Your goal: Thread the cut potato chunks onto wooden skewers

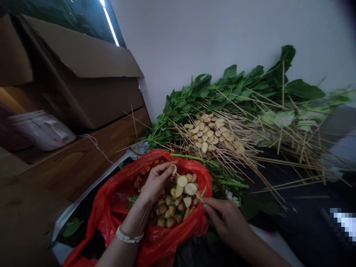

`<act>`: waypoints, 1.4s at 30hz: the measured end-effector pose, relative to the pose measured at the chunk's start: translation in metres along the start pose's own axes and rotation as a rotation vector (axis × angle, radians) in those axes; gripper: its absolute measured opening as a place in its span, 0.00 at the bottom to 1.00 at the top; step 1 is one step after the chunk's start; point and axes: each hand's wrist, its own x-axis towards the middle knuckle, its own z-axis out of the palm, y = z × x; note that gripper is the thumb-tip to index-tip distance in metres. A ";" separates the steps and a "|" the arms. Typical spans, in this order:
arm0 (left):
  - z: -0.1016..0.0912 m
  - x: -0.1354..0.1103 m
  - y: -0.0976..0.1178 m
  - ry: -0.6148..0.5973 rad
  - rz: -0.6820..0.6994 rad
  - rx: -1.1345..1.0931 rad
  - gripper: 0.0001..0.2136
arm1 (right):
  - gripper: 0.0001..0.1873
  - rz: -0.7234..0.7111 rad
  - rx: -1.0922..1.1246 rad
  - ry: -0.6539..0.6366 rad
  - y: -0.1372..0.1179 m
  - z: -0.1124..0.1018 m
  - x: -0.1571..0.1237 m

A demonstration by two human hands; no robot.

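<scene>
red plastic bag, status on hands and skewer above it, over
Right hand gripping thin wooden skewer, pale round slices threaded. Left hand pinching another slice near its tip. Open red plastic bag beneath. Nothing visibly blocking.

Pale beaded bracelet [129, 239] (left wrist [135, 221]); bare forearms [251, 239]

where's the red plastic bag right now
In the head view, the red plastic bag sits low and slightly left of centre, beneath the left hand and nearer the camera than the green leaves.
</scene>
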 end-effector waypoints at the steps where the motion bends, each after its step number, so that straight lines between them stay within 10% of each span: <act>1: 0.000 0.000 0.000 0.004 -0.003 0.019 0.15 | 0.17 0.000 -0.002 -0.004 -0.001 0.000 0.000; 29: 0.023 -0.005 0.000 0.020 -0.065 -0.167 0.13 | 0.16 -0.005 -0.129 0.023 -0.015 0.000 0.005; 36: 0.024 -0.007 0.000 0.023 -0.078 -0.175 0.11 | 0.24 -0.130 -0.488 0.073 0.001 0.007 -0.001; 42: 0.025 -0.009 0.001 0.019 -0.082 -0.188 0.12 | 0.16 0.032 0.053 0.021 -0.014 0.002 0.007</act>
